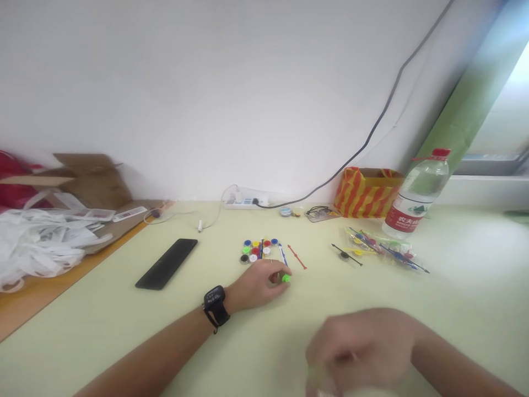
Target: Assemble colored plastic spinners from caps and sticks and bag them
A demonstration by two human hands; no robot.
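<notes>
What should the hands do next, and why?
Maybe bring the right hand over to the small green piece. The left hand has that piece in its grip, between thumb and finger, while the right hand is apart from it, nearer the camera. Whether the right hand holds anything is too blurred to tell.

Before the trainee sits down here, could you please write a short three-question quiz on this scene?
1. Which hand pinches the small green piece?
2. True or false: the black slab lies to the left of the coloured discs in the picture.
3. What stands beside the striped bag? A: a lamp; B: a bottle with a red cap; C: a mug.

Key: 1. The left hand, which has a dark watch on its wrist. 2. True. 3. B.
</notes>
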